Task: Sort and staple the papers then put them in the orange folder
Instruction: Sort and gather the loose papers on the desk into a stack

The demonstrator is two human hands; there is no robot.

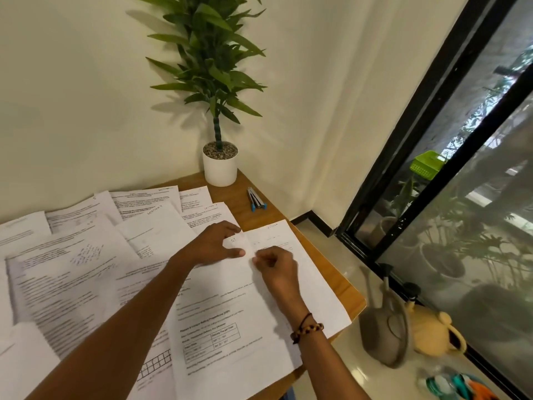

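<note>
The right hand [274,262] lies on the near-right stack of papers [230,319], fingers curled, and appears to pinch the upper edge of the top sheet between thumb and fingertips; the exact contact is small and somewhat blurred. The left hand [215,243] rests flat just beside it, fingers spread and straight, pressing the same stack at its far end, where a handwritten mark is visible. The two hands are almost touching.

The remaining loose sheets [86,255] are fanned across the left and middle of the tabletop [326,264], overlapping one another. The stapler [255,199] lies on bare wood at the far right, well apart from both hands and beyond the stack's far end. Its long axis runs roughly near to far, blue end towards the near side. No orange folder can be identified on the tabletop; an orange object at the lower right floor edge is too blurred to name.

Assessment: sorting is under way, and no stapling is evident. The stapler lies ahead and slightly right of the right hand, which is the nearer of the two. A straight forward reach by that hand would serve, provided the left hand holds the stack aligned.
</note>
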